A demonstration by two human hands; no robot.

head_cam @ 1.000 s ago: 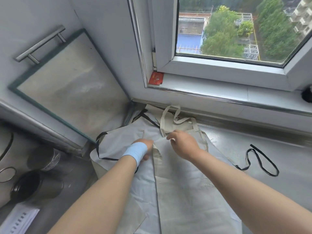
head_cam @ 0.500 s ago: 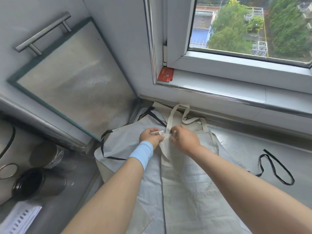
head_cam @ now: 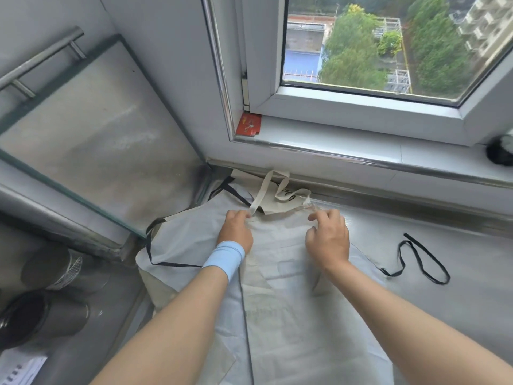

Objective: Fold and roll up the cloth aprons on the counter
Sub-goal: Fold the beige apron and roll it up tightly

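Nothing reads clearly: print on the red card (head_cam: pixel 249 124), sill's left end, the paper (head_cam: pixel 19 368) and the apron (head_cam: pixel 277 309) is blurred

upper apron (head_cam: pixel 291 301) lies on lower apron (head_cam: pixel 188 240), both on counter (head_cam: pixel 458 245) below window sill (head_cam: pixel 361 151). left hand (head_cam: pixel 236 232) and right hand (head_cam: pixel 329 237) at upper apron's far edge. neck strap (head_cam: pixel 261 194) behind them. tie strap (head_cam: pixel 416 259) on counter, right. card (head_cam: pixel 249 125) in sill's left corner. two cups (head_cam: pixel 41 318) left of both.

Matt, finely woven cloth aprons (head_cam: pixel 291 315) lie under the fingers (head_cam: pixel 319 218); beyond them, glossy metal trim (head_cam: pixel 361 159); rightward, smooth dull bench (head_cam: pixel 458 245).
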